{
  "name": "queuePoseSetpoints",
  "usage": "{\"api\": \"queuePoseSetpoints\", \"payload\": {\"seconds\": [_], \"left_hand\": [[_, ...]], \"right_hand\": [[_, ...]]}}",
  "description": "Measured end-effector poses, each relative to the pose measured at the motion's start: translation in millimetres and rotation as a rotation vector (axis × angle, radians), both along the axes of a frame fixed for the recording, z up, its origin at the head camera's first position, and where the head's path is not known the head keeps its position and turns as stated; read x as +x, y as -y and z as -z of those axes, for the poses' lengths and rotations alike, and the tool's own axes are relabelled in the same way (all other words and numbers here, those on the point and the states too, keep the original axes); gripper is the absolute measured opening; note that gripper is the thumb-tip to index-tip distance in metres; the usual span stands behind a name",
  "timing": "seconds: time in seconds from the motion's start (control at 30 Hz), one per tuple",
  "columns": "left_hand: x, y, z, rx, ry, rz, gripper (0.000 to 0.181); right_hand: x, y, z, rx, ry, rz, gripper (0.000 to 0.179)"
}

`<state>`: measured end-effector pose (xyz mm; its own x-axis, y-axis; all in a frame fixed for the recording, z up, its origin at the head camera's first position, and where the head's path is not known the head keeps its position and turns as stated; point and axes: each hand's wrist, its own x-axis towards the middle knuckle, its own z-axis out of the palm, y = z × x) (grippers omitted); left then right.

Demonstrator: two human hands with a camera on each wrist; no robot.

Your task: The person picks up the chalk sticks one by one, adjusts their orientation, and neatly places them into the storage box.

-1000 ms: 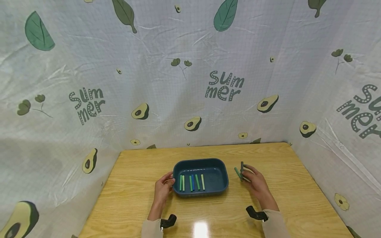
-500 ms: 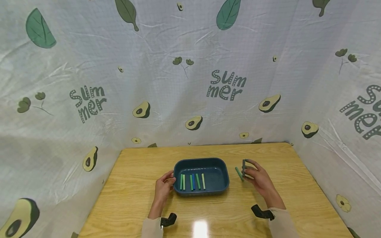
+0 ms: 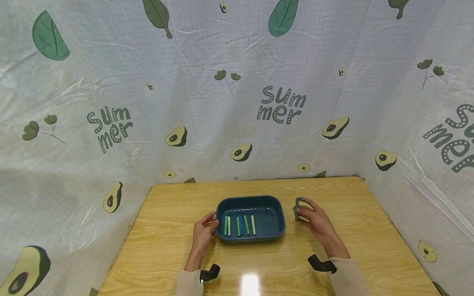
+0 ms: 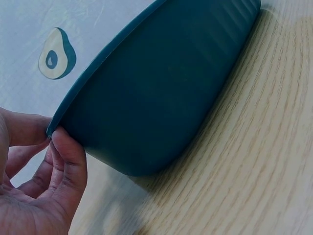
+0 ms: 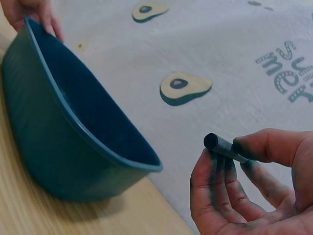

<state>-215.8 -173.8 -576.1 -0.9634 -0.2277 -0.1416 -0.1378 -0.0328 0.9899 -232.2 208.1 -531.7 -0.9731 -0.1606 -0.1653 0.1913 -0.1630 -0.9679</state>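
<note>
My left hand pinches the left rim of a dark blue-green plastic tub between thumb and fingers; the left wrist view shows the grip on the rim closely. Inside the tub, several chalk sticks lie side by side, among them a green stick, a blue stick and a pale yellow stick. To the tub's right, my right hand holds a dark chalk stick upright between thumb and fingers. Dark green stains mark those fingertips. Another green stick shows partly behind the held one.
A wooden table carries the tub. Behind it and along both sides hangs a pale sheet printed with avocados and lettering. Each wrist wears a small black camera, such as the right one.
My right hand moved slightly right with the dark chalk stick, then back left, where the stick now overlaps the loose green one. My left hand stays on the tub rim.
</note>
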Motion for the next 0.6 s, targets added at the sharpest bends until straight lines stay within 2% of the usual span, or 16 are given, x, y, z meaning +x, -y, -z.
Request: {"api": "queuePoseSetpoints", "payload": {"seconds": [0.43, 0.6], "left_hand": [[0.0, 0.9, 1.4, 0.001, 0.017, 0.008, 0.039], [1.3, 0.9, -0.9, 0.002, 0.012, 0.015, 0.04]], "right_hand": [[-4.1, 28.5, -7.8, -0.01, 0.014, -0.041, 0.06], [-8.2, 39.6, -10.8, 0.027, 0.003, -0.064, 0.06]]}}
